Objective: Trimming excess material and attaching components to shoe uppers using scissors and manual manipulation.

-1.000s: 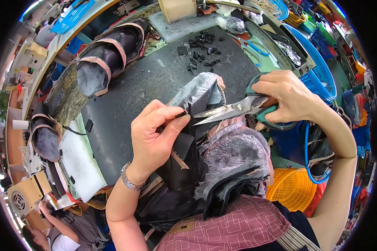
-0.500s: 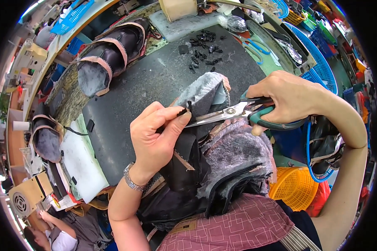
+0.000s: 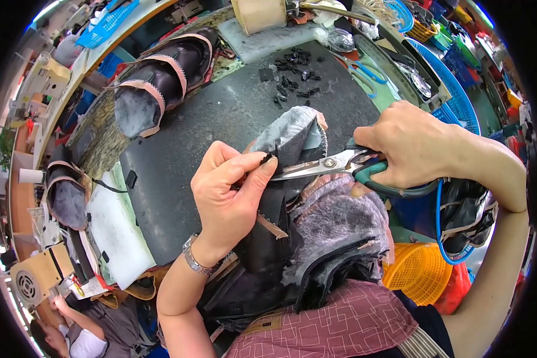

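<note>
My left hand (image 3: 228, 194) pinches the end of a black strip (image 3: 267, 159), perhaps a zipper tape, between thumb and forefinger. The strip belongs to a black leather boot upper (image 3: 267, 241) with grey fleece lining (image 3: 343, 218), gathered over my lap and the table edge. My right hand (image 3: 414, 146) grips a pair of scissors (image 3: 330, 163) with green and black handles. Their blades point left and lie almost together, the tips right beside my left thumb. Part of the fleece-lined upper (image 3: 289, 128) stands up just behind the blades.
Small black scraps (image 3: 292, 74) lie on the dark work mat (image 3: 179, 155). Lined boot uppers (image 3: 161, 83) sit at the far left. Blue-handled scissors (image 3: 367, 73) rest at the far right. A yellow basket (image 3: 420, 271) stands at lower right. Another person (image 3: 95, 328) works at lower left.
The scissor blades have come closer together beside my left fingertips. My left hand has shifted slightly right, still pinching the strip. The whole scene has moved a little in the picture.
</note>
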Motion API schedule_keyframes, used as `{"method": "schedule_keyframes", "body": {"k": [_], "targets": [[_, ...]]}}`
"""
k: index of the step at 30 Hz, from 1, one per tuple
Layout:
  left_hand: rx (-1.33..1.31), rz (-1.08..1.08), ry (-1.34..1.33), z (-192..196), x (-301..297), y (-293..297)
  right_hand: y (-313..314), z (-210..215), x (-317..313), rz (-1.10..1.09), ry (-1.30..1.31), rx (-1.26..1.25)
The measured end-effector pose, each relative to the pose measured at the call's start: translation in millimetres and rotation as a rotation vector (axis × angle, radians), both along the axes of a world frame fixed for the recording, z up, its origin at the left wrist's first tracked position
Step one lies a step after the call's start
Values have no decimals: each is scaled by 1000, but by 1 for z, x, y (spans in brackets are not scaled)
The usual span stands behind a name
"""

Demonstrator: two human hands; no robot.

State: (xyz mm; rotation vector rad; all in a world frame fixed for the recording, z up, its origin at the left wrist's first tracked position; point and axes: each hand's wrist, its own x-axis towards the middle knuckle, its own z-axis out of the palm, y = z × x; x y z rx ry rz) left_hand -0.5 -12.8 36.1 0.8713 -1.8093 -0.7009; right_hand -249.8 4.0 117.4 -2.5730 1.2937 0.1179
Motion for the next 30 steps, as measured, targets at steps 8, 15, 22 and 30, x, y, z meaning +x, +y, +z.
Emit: {"method": "schedule_keyframes", "body": {"k": [8,15,22,30], "targets": [[54,14,92,-6,-5,1,-2,-4,9,42,85,28],[501,70,-3,-7,37,5,-34,10,11,-510,-243,786],[591,184,-104,29,118,50,-60,-24,-29,-623,-402,457],[203,444,278,34,193,-141,-65,-134,-144,-926,324,-332]]}}
